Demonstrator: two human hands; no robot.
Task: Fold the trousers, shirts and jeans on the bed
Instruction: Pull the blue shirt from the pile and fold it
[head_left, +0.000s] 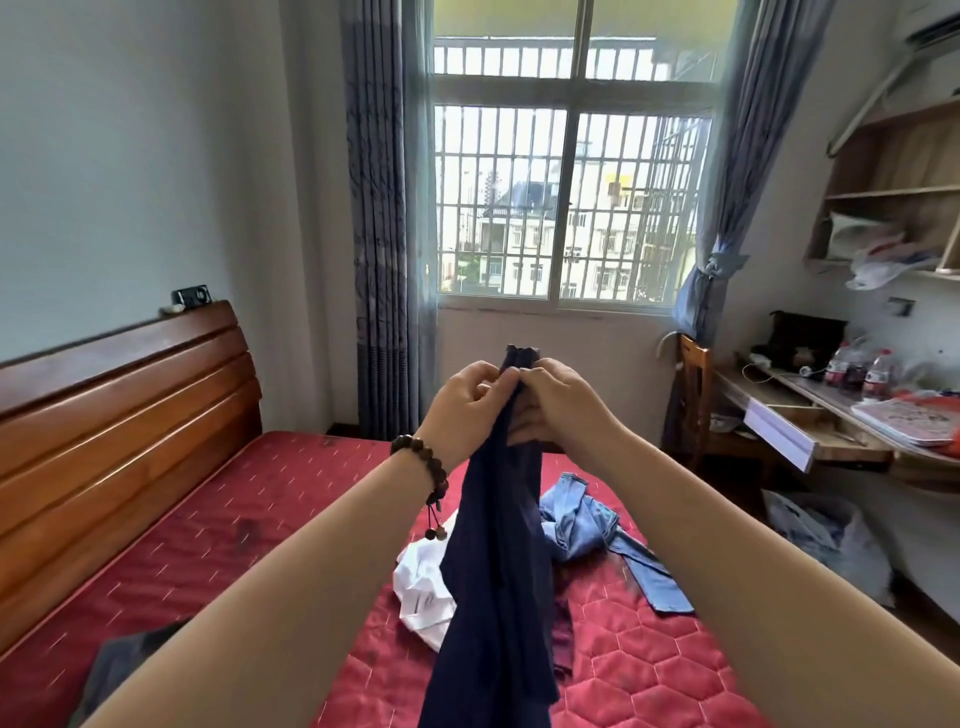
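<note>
Holding a dark navy garment (498, 545) up in front of the window (566, 171), both hands meet at its top edge. The left hand (462, 405) has its fingers curled and pinches the fabric between thumb and fingertips; a beaded bracelet (423, 460) sits on that wrist. The right hand (558, 402) grips the same top edge just beside the left, fingers curled around the cloth. The two hands touch or nearly touch at the fabric. The garment hangs straight down between the forearms, its lower part reaching the bottom of the view; whether it is trousers or a shirt cannot be told.

On the red quilted mattress (649, 670) lie further items. A crumpled white shirt (423, 592) sits just left of the hanging garment, partly hidden behind it. Light blue jeans (587, 525) lie bunched to the right, with one leg stretching toward the near right edge of the bed. A grey piece of clothing (124, 670) lies at the lower left, partly hidden by the left forearm.

A wooden headboard (119, 405) runs along the left side. A wooden chair (696, 395) and a cluttered desk (831, 415) with bottles stand at the right, below wall shelves (893, 192). Grey curtains (382, 234) frame the barred window.
</note>
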